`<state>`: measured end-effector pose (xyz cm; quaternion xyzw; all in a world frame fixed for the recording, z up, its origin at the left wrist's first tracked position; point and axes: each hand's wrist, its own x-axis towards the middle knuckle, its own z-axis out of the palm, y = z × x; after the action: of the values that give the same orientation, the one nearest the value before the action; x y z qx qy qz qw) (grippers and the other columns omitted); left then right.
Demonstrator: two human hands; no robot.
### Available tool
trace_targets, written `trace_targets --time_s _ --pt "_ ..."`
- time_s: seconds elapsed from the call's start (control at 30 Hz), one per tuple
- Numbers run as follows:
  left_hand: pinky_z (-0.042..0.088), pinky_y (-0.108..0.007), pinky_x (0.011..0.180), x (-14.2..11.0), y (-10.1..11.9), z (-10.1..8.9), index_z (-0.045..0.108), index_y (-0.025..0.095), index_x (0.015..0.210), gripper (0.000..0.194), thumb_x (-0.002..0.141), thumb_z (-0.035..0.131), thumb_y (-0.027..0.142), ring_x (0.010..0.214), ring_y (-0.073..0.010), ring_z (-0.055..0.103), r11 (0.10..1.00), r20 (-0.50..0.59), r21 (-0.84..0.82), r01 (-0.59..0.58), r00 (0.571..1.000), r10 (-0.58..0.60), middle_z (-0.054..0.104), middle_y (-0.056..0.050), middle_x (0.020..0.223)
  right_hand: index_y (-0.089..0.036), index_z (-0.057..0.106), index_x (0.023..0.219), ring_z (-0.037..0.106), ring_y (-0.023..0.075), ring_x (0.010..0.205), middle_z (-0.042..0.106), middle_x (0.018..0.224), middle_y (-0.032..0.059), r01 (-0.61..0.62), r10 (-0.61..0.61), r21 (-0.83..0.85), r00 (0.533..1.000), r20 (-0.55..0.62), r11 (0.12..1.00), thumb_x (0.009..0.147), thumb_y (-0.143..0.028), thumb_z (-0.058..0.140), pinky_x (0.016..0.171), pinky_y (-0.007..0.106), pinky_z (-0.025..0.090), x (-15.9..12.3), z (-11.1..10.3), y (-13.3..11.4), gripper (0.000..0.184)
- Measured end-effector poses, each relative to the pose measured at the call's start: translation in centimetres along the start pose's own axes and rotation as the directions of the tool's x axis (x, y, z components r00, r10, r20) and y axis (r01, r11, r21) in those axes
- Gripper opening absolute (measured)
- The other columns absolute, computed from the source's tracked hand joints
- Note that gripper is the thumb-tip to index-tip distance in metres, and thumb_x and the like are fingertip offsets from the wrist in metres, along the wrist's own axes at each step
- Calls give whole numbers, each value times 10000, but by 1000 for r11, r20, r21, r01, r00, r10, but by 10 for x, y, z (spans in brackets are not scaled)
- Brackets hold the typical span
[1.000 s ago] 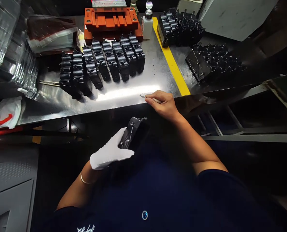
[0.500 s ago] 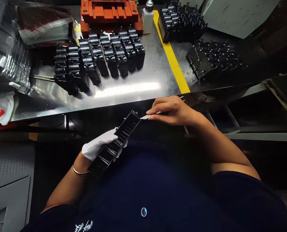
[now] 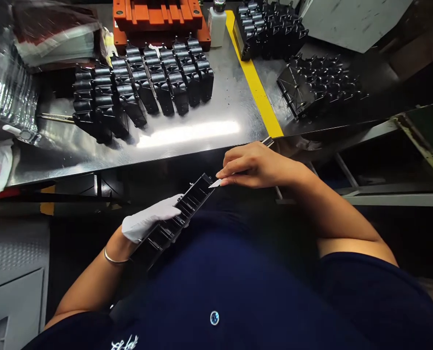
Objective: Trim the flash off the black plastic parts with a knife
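Note:
My left hand point(image 3: 148, 219), in a white glove, is closed around a long black ribbed plastic part point(image 3: 185, 209). The part lies slanted in front of my body, with its inner dividers facing up. My bare right hand point(image 3: 251, 165) pinches a small knife point(image 3: 214, 184) with a pale, pointed blade. Its tip is at the upper right end of the part; whether it touches the edge I cannot tell. The rear of the handle shows behind my knuckles, and the fingers cover the middle.
A metal bench point(image 3: 187, 138) holds rows of black plastic parts point(image 3: 143, 82), with more black parts point(image 3: 318, 85) beyond a yellow strip point(image 3: 258, 87). An orange fixture point(image 3: 161, 22) and a bottle point(image 3: 216, 24) stand behind. Clear plastic trays point(image 3: 10, 92) are stacked at left.
The black part has tilted slightly in my left hand, its upper end now a little lower. My right hand has shifted slightly left, and the blade points more downward. The whole view has shifted slightly.

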<state>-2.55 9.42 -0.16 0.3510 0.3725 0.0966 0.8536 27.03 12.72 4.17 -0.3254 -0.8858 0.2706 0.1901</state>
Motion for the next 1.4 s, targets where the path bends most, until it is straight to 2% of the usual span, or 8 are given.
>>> trace_targets --time_s 0.17,0.3,0.4,0.5,0.87,1.1,1.27,1.4 --pt "446 -247 453 5 -6 0 686 199 1029 489 658 779 504 562 -158 565 998 85 32 62 994 -65 666 -57 753 -270 784 937 645 106 676 704 807 0 48 -47 20 998 -46 999 843 -358 715 599 230 474 3 8 11 145" --pt "372 -242 379 11 -17 -4 593 167 1134 624 693 683 600 489 -169 566 990 197 -56 128 974 -114 638 -50 766 -224 782 905 668 109 690 729 820 26 86 -21 220 959 -281 972 826 -333 738 614 223 515 7 36 20 141" --pt "422 -272 461 15 -17 0 565 171 1151 610 727 661 597 564 -164 564 1000 62 2 -23 998 23 615 -41 822 -198 770 885 691 125 725 751 810 36 1 194 348 828 -527 938 859 -340 699 655 236 548 11 63 19 161" --pt "465 -311 675 18 -14 7 572 182 1099 512 743 706 526 795 -182 543 967 -158 203 -155 969 189 585 -33 928 -180 753 877 700 126 701 761 796 38 -104 327 367 713 -620 924 920 -317 612 646 234 558 12 84 12 201" --pt "424 -388 855 19 -12 13 502 180 1217 623 763 698 559 981 -222 479 926 -227 351 -136 947 225 538 -40 1064 -175 755 899 757 165 802 792 885 55 -199 188 64 704 -685 978 932 -228 576 737 255 613 8 88 -6 190" --pt "441 -398 859 21 -14 14 505 171 1197 647 734 709 574 971 -227 495 927 -250 352 -128 942 225 544 -46 1062 -167 745 903 746 147 764 787 859 52 -201 146 -11 748 -647 980 954 -221 547 694 222 584 6 91 -11 211" --pt "445 -432 922 21 -16 13 509 169 1215 637 755 688 572 1038 -256 521 913 -237 392 -111 947 217 569 -75 1125 -155 717 760 626 109 531 693 618 31 -248 105 -192 829 -549 949 970 -300 529 538 217 482 1 88 -10 317" --pt "459 -437 957 27 -16 15 533 171 1229 630 776 658 591 1108 -281 552 914 -238 369 -169 933 269 608 -93 1176 -169 706 838 646 112 605 710 701 28 -170 110 -63 834 -540 983 979 -311 514 574 219 496 -3 80 -6 277"
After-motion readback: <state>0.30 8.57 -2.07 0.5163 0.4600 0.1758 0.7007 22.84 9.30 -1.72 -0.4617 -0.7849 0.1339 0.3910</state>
